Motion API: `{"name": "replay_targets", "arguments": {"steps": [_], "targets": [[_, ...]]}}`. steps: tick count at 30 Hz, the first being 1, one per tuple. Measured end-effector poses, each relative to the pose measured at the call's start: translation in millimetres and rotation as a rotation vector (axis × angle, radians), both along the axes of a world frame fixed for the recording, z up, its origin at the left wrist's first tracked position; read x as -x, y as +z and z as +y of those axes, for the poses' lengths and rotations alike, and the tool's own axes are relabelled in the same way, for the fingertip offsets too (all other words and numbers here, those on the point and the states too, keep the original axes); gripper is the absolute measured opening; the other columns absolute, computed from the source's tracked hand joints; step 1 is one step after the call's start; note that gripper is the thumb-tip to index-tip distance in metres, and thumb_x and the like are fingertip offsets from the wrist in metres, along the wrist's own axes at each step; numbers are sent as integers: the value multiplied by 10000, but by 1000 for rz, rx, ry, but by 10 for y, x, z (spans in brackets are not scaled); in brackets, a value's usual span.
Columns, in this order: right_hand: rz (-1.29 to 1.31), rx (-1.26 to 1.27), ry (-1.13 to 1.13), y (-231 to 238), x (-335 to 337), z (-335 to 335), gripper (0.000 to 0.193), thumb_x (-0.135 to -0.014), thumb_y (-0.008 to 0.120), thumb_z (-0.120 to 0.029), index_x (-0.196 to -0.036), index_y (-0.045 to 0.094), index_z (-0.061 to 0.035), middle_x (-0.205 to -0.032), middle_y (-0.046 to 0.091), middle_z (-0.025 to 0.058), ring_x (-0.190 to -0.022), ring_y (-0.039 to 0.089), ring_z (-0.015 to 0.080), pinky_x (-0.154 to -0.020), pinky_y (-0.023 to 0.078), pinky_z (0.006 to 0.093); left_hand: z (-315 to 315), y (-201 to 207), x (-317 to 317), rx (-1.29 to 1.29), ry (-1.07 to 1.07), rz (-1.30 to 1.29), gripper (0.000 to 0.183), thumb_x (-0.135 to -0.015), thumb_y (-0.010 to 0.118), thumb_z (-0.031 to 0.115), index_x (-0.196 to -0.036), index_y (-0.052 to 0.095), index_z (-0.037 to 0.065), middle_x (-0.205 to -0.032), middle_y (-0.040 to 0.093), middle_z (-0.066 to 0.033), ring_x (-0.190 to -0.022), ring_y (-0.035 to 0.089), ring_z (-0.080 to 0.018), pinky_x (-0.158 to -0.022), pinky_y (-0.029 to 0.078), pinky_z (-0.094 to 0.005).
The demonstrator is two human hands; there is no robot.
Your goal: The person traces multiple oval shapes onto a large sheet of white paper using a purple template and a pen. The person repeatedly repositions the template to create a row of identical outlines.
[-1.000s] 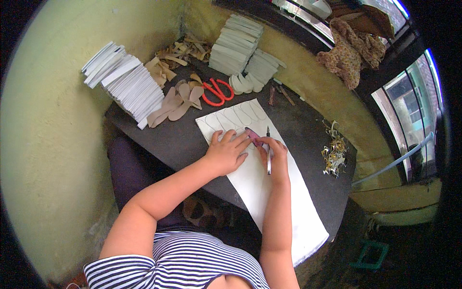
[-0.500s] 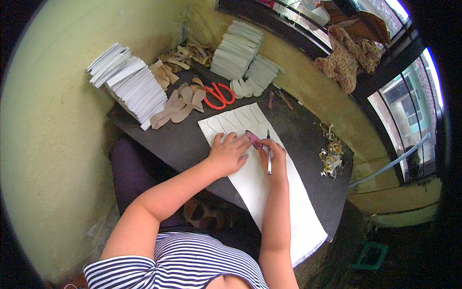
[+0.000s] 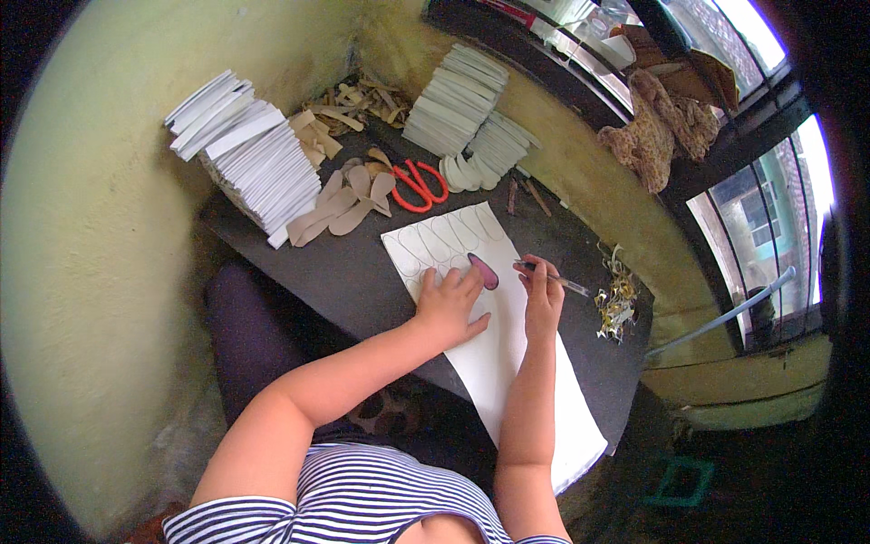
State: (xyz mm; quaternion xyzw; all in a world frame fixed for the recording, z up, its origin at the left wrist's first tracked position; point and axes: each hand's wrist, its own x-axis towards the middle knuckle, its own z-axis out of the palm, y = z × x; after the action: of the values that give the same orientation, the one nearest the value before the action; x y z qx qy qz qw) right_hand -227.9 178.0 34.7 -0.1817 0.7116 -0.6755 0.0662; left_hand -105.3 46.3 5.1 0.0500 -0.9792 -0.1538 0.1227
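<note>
A long white sheet [image 3: 507,363] runs slantwise across the dark table, with rows of rounded sole-like outlines drawn at its far end. On it lies a small purple sole-shaped template [image 3: 485,271]. My left hand [image 3: 449,306] rests flat on the sheet with fingers spread, the fingertips reaching the template's left side. To the right of the template, my right hand [image 3: 542,295] pinches a pen [image 3: 566,283] between thumb and fingers. The pen lies nearly level, its dark tip pointing left toward the template but apart from it.
Red-handled scissors [image 3: 420,187] lie beyond the sheet, beside beige sole-shaped cutouts [image 3: 349,204]. Stacks of white strips [image 3: 263,168] and of pale cut pieces [image 3: 456,100] stand at the back. Scraps [image 3: 618,304] lie at the table's right edge, below a barred window.
My right hand has moved right, off the template, and the pen has swung from upright to nearly level. The left hand lies flatter, and the template shows fully.
</note>
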Motion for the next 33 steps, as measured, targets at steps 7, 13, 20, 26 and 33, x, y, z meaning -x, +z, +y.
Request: {"name": "replay_targets", "arguments": {"steps": [7,13,20,26,33], "targets": [[84,-299,300,300,166,-351,143,-937,623,-91,-1021,585,19,-964,691,122,-935,675,176,-816,528,282,28,-48,-10,50,30,90,627,-869,520,520,-1302,572,71,-1401,490,-76,-1148,468,-253,-966,329,-576],[265,-736,536,475,255,-564,192,-878,684,-148,-964,606,5,-747,687,172,-693,698,210,-593,524,353,42,-38,-8,33,9,49,618,-886,505,515,-1306,558,65,-1363,511,-71,-1137,470,-253,-966,320,-584],[312,-954,655,583,298,-721,162,-899,650,-117,-995,581,-6,-742,694,151,-697,701,236,-623,525,353,36,-51,-15,42,15,55,633,-894,496,513,-1331,530,57,-1379,512,-75,-1138,471,-251,-961,319,-582],[349,-1060,648,707,210,-830,180,-879,664,-146,-977,611,-6,-723,670,198,-699,700,303,-619,514,385,17,-40,-19,15,10,93,625,-889,505,503,-1323,536,53,-1403,499,-82,-1121,484,-261,-947,333,-583],[341,-1065,654,739,186,-839,187,-875,673,-150,-968,609,-1,-690,657,206,-644,689,295,-581,506,383,17,-39,-20,-19,11,95,613,-886,511,495,-1313,544,56,-1405,494,-88,-1113,490,-266,-946,339,-589]]}}
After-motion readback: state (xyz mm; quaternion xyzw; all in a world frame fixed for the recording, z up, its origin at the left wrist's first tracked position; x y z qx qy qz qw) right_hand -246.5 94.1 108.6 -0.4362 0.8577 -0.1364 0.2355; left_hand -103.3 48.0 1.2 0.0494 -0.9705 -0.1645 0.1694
